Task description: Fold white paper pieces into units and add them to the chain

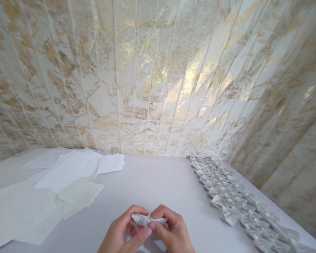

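Near the front edge of the view, my left hand (123,230) and my right hand (172,228) pinch a small folded paper piece (141,220) between thumbs and forefingers. The piece is whitish grey with faint marks, pointed at its left end and narrow in the middle. My right thumb presses on its middle, while the right forefinger curls over its right part. The lower fingers of both hands are partly hidden. Just beneath, a shadow falls on the white table (158,182).
Several rows of similar folded paper pieces (230,214) run along the table's right side. Loose white sheets (65,168) and larger greyish sheets (18,207) overlap on the left. A small stack of paper (111,163) lies at the back. A patterned curtain (147,88) hangs behind.
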A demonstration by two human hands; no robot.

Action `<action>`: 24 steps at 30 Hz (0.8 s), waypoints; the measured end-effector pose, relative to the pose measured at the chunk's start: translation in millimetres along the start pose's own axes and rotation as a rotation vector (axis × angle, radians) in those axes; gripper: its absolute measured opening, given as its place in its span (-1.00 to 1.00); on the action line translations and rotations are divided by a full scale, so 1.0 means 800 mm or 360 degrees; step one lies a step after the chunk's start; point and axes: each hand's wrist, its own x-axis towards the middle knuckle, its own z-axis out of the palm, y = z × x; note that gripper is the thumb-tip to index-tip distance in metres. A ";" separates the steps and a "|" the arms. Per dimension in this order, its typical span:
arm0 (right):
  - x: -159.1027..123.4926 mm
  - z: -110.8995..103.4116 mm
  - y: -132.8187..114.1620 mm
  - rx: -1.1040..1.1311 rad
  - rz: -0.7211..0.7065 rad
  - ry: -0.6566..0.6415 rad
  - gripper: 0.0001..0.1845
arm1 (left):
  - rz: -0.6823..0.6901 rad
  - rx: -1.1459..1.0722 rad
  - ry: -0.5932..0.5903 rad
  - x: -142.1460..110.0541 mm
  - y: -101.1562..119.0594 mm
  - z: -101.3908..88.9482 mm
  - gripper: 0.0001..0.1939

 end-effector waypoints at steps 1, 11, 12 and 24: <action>0.000 0.000 0.001 -0.0033 0.0009 0.0007 -0.48 | 0.0000 0.0087 -0.0067 0.002 -0.002 -0.002 -0.69; -0.003 0.005 -0.019 -0.0360 -0.0043 0.0130 -0.62 | 0.0114 0.0488 -0.0208 0.003 -0.001 -0.012 -0.62; -0.003 0.004 -0.020 -0.0359 -0.0062 0.0145 -0.62 | 0.0105 0.0483 -0.0211 0.003 -0.002 -0.012 -0.62; 0.005 -0.013 -0.018 -0.0238 0.0039 0.0085 -0.65 | -0.0079 0.0445 -0.0187 0.010 -0.008 -0.013 -0.60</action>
